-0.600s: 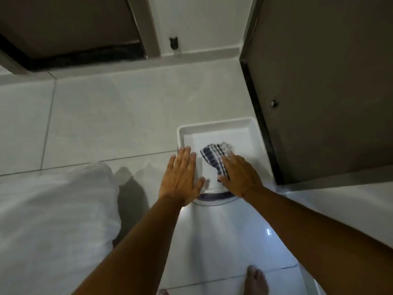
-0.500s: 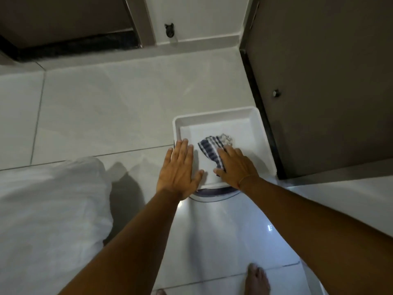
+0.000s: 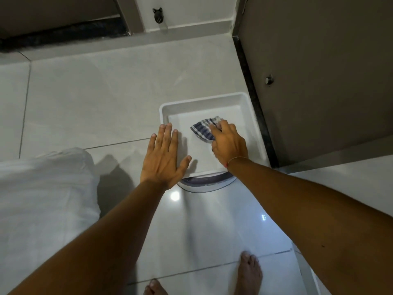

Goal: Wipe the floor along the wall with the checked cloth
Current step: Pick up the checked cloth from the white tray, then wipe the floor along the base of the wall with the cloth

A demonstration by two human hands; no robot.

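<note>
The blue-and-white checked cloth (image 3: 203,129) lies bunched inside a shallow white tray (image 3: 204,101) on the tiled floor. My right hand (image 3: 229,143) is in the tray with its fingers closed on the cloth's right side. Flat and fingers apart, my left hand (image 3: 164,156) presses on the tray's left rim and the floor beside it, holding nothing. The tray's near edge is partly hidden by both hands.
A dark door or cabinet panel (image 3: 319,77) with a small knob (image 3: 269,79) stands right of the tray. The wall skirting (image 3: 191,25) runs along the back, with a black doorstop (image 3: 158,15). White bedding (image 3: 42,199) sits left. My bare feet (image 3: 249,271) are below.
My right hand has slid further into the tray and its fingers have curled onto the cloth. The left hand stays flat at the tray's left rim. The view has moved closer.
</note>
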